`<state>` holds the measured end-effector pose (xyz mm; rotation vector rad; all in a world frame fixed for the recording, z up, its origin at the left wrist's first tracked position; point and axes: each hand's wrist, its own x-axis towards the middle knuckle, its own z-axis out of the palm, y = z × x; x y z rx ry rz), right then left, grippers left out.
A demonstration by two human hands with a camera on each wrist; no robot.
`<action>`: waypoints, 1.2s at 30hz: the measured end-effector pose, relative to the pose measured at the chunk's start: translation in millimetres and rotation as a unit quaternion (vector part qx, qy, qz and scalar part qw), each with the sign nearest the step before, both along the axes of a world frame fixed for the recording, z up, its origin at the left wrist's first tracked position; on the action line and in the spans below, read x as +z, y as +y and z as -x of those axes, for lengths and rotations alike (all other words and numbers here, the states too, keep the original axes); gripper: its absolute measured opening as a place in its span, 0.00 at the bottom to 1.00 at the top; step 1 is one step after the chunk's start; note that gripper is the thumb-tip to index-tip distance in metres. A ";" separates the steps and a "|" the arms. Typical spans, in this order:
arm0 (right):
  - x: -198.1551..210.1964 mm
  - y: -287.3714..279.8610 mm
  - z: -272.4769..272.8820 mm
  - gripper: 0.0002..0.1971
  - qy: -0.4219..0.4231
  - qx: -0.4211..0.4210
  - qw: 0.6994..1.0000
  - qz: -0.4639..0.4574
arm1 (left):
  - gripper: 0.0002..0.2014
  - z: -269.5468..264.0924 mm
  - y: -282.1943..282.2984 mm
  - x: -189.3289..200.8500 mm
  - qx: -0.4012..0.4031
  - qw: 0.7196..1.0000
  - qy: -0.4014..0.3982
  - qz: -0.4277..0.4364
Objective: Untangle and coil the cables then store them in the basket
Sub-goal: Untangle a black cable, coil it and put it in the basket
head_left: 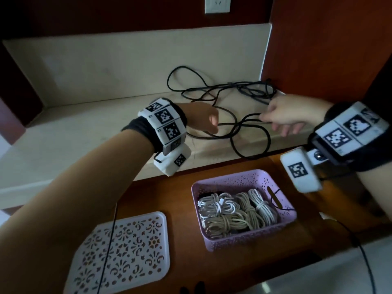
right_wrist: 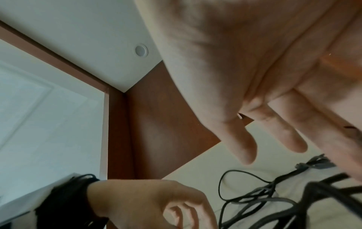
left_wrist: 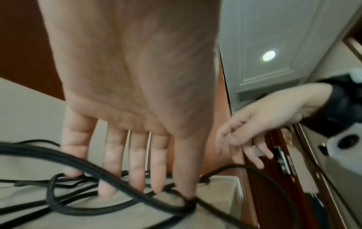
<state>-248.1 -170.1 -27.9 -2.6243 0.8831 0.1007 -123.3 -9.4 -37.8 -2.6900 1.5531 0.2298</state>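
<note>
A long black cable (head_left: 244, 90) lies in tangled loops on the pale ledge (head_left: 89, 124), against the red-brown side wall. My left hand (head_left: 214, 125) reaches down onto the near loops and pinches a strand between thumb and fingertips; in the left wrist view its fingers (left_wrist: 137, 162) point down among the strands (left_wrist: 117, 182). My right hand (head_left: 263, 118) pinches another loop with thumb and forefinger, the other fingers spread. Below the ledge the purple basket (head_left: 229, 177) holds several coiled white cables (head_left: 233, 211).
A white patterned lid (head_left: 121, 255) lies on the wooden desk (head_left: 182, 198) left of the basket. Thin black leads (head_left: 108, 247) from the wrist cameras hang across the lid and the desk's right side. A wall socket (head_left: 217, 4) sits above the ledge.
</note>
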 end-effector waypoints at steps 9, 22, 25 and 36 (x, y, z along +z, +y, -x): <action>-8.6 13.8 -23.5 0.12 -0.026 -0.001 0.998 -0.055 | 0.13 -24.4 14.2 18.8 0.028 0.995 0.038 0.090; 32.9 -22.9 -52.9 0.21 -0.490 -0.105 0.834 -0.231 | 0.08 -83.4 101.2 110.2 0.314 0.727 0.211 0.573; 42.1 -27.6 -58.8 0.20 -0.537 -0.128 0.799 -0.238 | 0.15 -95.6 117.6 115.8 0.323 0.651 0.276 0.629; 54.8 -31.4 -87.6 0.13 -0.532 -0.200 0.810 -0.146 | 0.17 -111.3 149.1 124.2 0.283 0.578 0.297 0.705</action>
